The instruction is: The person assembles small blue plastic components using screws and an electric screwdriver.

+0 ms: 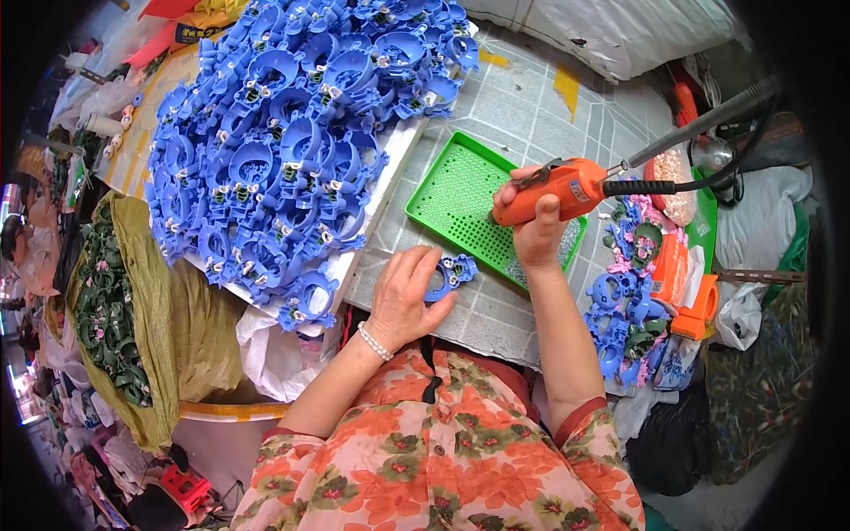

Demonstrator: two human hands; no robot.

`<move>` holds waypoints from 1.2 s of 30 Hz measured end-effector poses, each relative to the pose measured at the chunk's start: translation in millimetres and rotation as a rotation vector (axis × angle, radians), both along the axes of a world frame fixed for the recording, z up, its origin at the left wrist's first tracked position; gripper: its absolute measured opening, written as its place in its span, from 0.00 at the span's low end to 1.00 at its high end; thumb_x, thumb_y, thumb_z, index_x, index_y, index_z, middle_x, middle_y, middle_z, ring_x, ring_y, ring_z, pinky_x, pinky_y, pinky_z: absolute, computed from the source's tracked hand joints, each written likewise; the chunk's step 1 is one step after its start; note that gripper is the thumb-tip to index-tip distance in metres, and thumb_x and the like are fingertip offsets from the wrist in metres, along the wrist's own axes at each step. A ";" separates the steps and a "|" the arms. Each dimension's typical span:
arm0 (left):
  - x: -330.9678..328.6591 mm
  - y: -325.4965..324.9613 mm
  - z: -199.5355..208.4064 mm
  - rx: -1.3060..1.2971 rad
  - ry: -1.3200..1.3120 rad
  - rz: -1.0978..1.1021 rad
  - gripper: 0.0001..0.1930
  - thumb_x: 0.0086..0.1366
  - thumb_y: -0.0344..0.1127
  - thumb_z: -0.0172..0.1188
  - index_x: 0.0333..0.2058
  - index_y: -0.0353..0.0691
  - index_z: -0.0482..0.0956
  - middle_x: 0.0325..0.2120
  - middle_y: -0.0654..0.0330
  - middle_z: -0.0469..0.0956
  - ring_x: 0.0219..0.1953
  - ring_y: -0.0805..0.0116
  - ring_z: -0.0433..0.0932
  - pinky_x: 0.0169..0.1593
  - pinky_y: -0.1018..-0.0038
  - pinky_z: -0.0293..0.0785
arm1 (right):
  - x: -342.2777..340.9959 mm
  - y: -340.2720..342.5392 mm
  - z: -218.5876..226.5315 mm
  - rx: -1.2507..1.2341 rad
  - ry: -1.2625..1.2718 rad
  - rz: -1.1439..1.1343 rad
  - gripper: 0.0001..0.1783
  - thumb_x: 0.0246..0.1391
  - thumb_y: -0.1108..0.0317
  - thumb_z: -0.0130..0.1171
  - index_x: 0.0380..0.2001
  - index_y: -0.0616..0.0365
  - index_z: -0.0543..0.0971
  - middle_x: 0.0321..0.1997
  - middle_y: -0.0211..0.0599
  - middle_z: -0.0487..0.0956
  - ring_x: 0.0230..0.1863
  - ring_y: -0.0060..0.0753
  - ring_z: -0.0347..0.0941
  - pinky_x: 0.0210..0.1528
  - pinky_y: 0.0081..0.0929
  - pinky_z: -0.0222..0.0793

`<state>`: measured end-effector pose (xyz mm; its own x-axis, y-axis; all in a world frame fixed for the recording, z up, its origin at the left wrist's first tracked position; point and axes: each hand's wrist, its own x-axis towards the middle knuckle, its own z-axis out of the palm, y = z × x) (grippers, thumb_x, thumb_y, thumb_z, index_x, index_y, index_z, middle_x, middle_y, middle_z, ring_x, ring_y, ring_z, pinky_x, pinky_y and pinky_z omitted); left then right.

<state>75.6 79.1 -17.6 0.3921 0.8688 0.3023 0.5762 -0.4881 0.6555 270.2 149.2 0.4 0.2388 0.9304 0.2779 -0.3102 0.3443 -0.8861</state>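
1. A small blue plastic part [454, 273] with an open ring and dark green and white trim lies flat on the grey, tile-patterned table [522, 88], near its front edge.
2. The left hand [403, 296], a white beaded bracelet [375, 343] at its wrist, rests on the table with bent fingers and outstretched thumb around the part's left side, holding it.
3. The right hand [537, 232] is wrapped around an orange handheld electric tool [567, 188], raised above the table; its working tip cannot be made out. A black cable [642, 188] leaves the tool's right end, beside a long grey metal spring [699, 124].
4. Beneath the tool is a bright green perforated plastic tray [469, 186], its near edge just beside the blue part. Fine grey pieces, too small to identify, lie toward its right corner.
5. A large heap of similar blue parts [283, 133] covers a white board [382, 190] on the table's left side.
6. By the table's right edge sit more blue pieces [615, 310], an orange open-ended holder [699, 305] and a clear bag of pale bits [677, 199].
7. Beyond the table's left edge, an olive woven sack [146, 319] holds dark green parts [111, 310].
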 end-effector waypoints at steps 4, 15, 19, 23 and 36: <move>0.2 -0.5 -2.2 0.026 -0.019 0.023 0.30 0.45 0.37 0.67 0.47 0.32 0.70 0.42 0.47 0.72 0.44 0.48 0.71 0.48 0.62 0.69 | -0.2 2.5 0.5 -0.022 0.001 0.014 0.37 0.42 0.36 0.62 0.37 0.62 0.70 0.24 0.33 0.72 0.25 0.26 0.71 0.29 0.25 0.70; 1.9 2.9 -2.7 0.033 -0.021 0.020 0.26 0.45 0.36 0.67 0.44 0.34 0.72 0.41 0.50 0.73 0.42 0.51 0.72 0.47 0.63 0.70 | 0.2 -0.1 6.8 0.000 -0.012 0.008 0.38 0.42 0.36 0.62 0.38 0.63 0.71 0.24 0.33 0.73 0.26 0.28 0.72 0.31 0.26 0.70; 3.0 4.9 -6.1 0.052 -0.034 0.019 0.25 0.44 0.36 0.65 0.43 0.34 0.73 0.39 0.51 0.74 0.40 0.53 0.72 0.46 0.64 0.70 | 1.3 -7.0 17.2 0.023 0.054 0.013 0.40 0.42 0.35 0.62 0.39 0.64 0.71 0.25 0.34 0.73 0.27 0.29 0.72 0.31 0.27 0.70; 2.1 4.5 -5.8 0.058 -0.030 0.044 0.24 0.44 0.37 0.65 0.41 0.34 0.74 0.37 0.52 0.74 0.39 0.53 0.72 0.45 0.64 0.70 | -7.2 -17.6 30.2 0.004 0.007 0.073 0.45 0.40 0.25 0.53 0.37 0.62 0.69 0.25 0.34 0.71 0.28 0.30 0.69 0.38 0.32 0.67; 3.2 5.5 -2.9 0.019 -0.039 0.049 0.24 0.42 0.36 0.64 0.40 0.34 0.74 0.36 0.53 0.75 0.38 0.54 0.73 0.43 0.64 0.70 | -41.7 -48.2 27.8 -0.039 -0.007 0.230 0.43 0.42 0.27 0.55 0.39 0.62 0.68 0.25 0.35 0.72 0.25 0.31 0.70 0.35 0.31 0.68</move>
<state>78.8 84.6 -20.6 0.3369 0.8806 0.3332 0.5741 -0.4726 0.6686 228.5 101.0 28.2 0.0170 0.9701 0.2420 -0.3702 0.2309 -0.8998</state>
